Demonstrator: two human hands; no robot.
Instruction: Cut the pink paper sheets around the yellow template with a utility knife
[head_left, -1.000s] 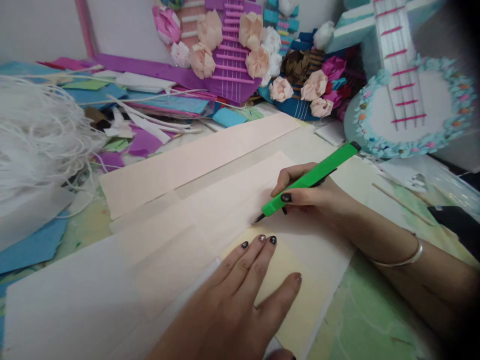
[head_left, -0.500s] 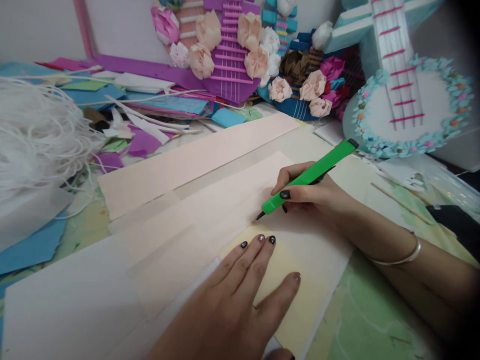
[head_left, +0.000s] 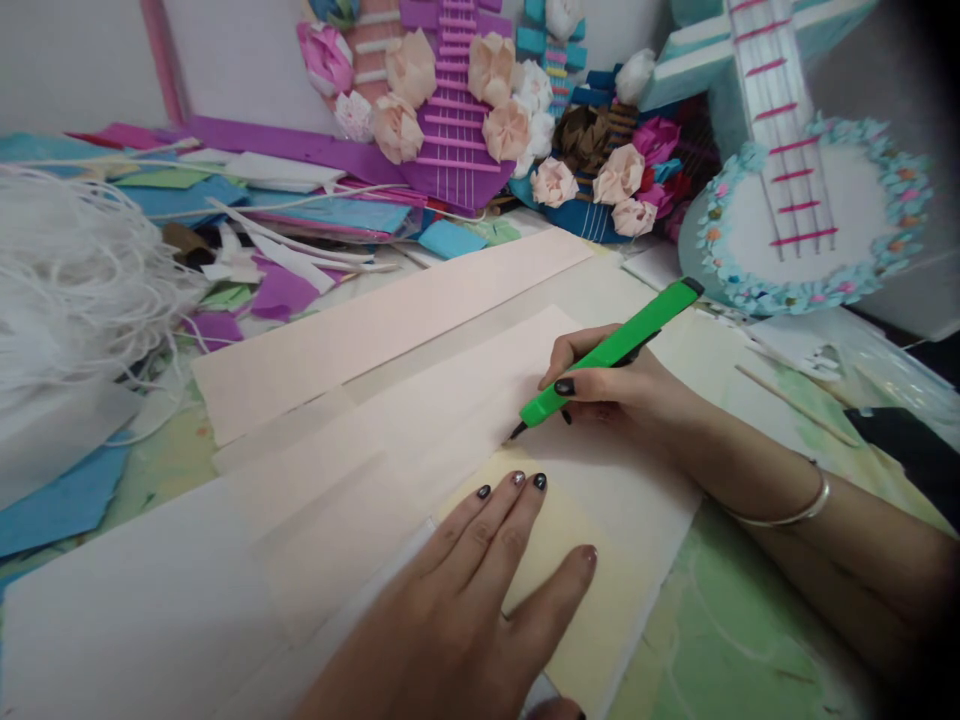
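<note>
My right hand is closed round a green pen with a black tip and a black end. Its tip meets the pale pink paper right by the upper edge of a pale yellow piece. My left hand lies flat on that yellow piece, fingers stretched out and thumb apart. Part of a clear straight edge, perhaps a ruler, shows beside the left fingers; the hand hides most of it. Under these lies a large white sheet. Farther back is a separate pale pink strip.
White string is heaped at the left, near coloured paper scraps. Paper guitars stand at the back, one purple with flowers, one light blue. A thin stick and a black flat object lie at the right.
The whole view has shifted slightly, so everything sits a little farther left. Both hands and the pen keep nearly the same place on the paper.
</note>
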